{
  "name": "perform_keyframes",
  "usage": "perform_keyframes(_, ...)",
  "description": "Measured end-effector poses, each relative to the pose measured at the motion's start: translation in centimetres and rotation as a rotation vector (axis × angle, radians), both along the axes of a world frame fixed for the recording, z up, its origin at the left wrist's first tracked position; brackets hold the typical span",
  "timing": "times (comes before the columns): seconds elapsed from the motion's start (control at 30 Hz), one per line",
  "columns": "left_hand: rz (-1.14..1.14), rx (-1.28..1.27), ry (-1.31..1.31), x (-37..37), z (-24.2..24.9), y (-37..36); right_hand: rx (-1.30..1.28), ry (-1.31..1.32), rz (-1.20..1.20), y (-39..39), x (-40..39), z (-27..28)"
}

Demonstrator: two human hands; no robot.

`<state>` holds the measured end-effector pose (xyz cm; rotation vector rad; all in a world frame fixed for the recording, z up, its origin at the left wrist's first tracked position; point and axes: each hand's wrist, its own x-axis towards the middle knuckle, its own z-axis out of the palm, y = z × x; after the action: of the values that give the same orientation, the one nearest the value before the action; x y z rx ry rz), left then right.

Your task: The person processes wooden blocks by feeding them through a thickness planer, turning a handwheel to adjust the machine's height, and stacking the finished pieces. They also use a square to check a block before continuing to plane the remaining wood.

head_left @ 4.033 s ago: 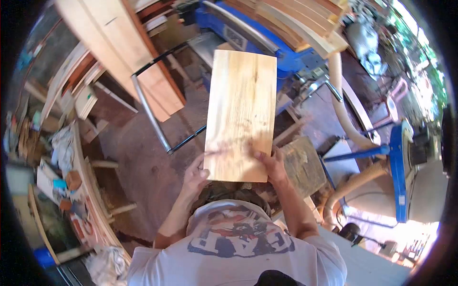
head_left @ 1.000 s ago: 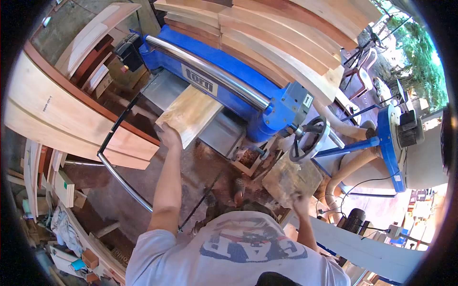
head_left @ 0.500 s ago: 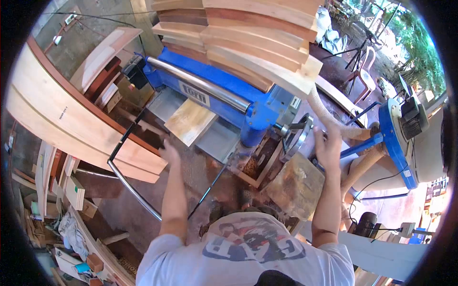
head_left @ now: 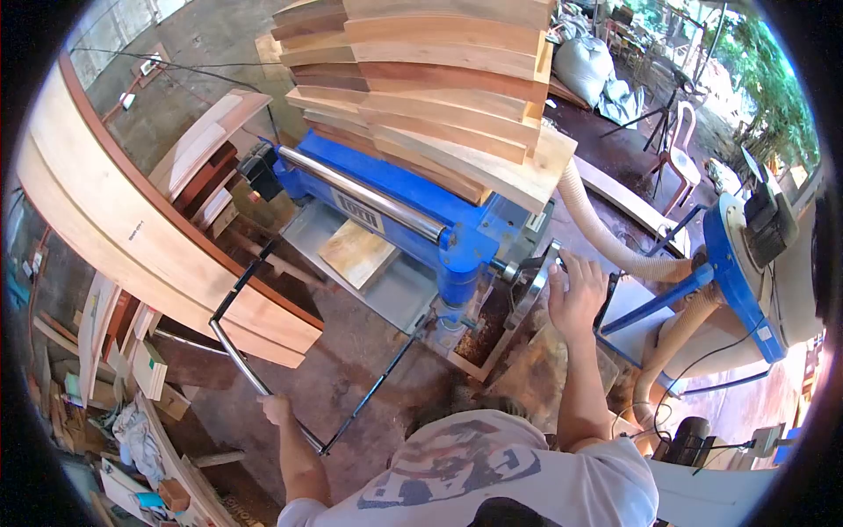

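Note:
My left hand (head_left: 276,409) is closed around the bent metal tube (head_left: 235,353) of a frame that sticks out in front of a blue thickness planer (head_left: 461,250). At the planer's right side, my right hand (head_left: 577,292) has its fingers curled over the rim of a metal handwheel (head_left: 525,288); part of the grip is hidden. A light wooden board (head_left: 358,253) lies on the planer's grey bed, partly under the blue body. A long steel roller (head_left: 360,195) runs along the top edge.
Curved boards are piled in a tall stack (head_left: 448,83) on the planer. A long wooden panel (head_left: 149,220) slants along the left, with offcuts below it. To the right stands a blue dust collector (head_left: 733,277) with a ribbed hose (head_left: 606,237). A chair (head_left: 676,162) is farther back.
My left hand has dropped from near the panel's end down to the metal tube and closed on it. My right hand has moved left and down onto the handwheel. The view has shifted slightly.

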<state>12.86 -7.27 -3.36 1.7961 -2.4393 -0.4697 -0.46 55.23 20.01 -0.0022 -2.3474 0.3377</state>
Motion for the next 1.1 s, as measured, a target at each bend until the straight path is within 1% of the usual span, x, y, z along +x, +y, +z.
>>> perform_keyframes(0.03,0.018,-0.023,-0.012,-0.2,0.2,0.1,-0.009,0.007,0.011,0.1,0.0,-0.1)
perform_keyframes(0.17,0.003,-0.029,0.012,0.5,-2.3,-2.0,-0.014,0.018,0.016,-0.1,0.0,-0.1)
perform_keyframes(0.23,-0.028,-0.015,0.037,0.8,-2.2,-2.0,-0.007,-0.004,-0.001,-0.3,0.0,-0.1)
perform_keyframes(0.33,-0.001,-0.043,-0.016,0.6,-1.9,-1.5,0.008,0.000,-0.004,-0.2,0.0,-0.1)
perform_keyframes(0.43,-0.022,-0.022,-0.063,0.5,-1.9,-2.1,0.010,0.023,0.003,-0.3,-0.1,-0.3)
perform_keyframes(0.47,0.003,-0.012,-0.049,0.4,-1.7,-2.1,0.012,0.030,-0.001,-0.3,-0.1,-0.4)
perform_keyframes(0.53,0.042,0.009,-0.022,-0.2,-0.1,-1.2,0.006,0.037,-0.007,-0.4,-0.1,-0.4)
perform_keyframes(0.8,0.057,0.024,-0.033,-0.2,-0.7,-1.5,0.018,0.041,-0.026,-0.5,-0.1,-0.5)
perform_keyframes(0.83,0.052,0.027,-0.038,0.0,-0.9,-1.6,0.031,0.044,-0.036,-0.5,-0.2,-0.6)
perform_keyframes(0.9,0.008,0.032,-0.077,0.2,-3.8,-4.1,0.057,0.042,-0.049,-0.4,-0.2,-0.9)
perform_keyframes(0.93,-0.011,0.034,-0.094,0.4,-4.1,-4.5,0.045,0.042,-0.041,-0.5,-0.1,-0.9)
perform_keyframes(0.97,0.017,0.041,-0.077,0.8,-4.5,-4.7,0.033,0.045,-0.033,-0.6,-0.1,-0.7)
perform_keyframes(1.03,0.072,0.056,-0.045,0.0,-2.1,-2.8,0.021,0.046,-0.028,-0.6,-0.1,-0.7)
perform_keyframes(1.1,0.081,0.054,-0.029,-0.1,-1.8,-2.6,0.020,0.041,-0.039,-0.7,-0.1,-1.0)
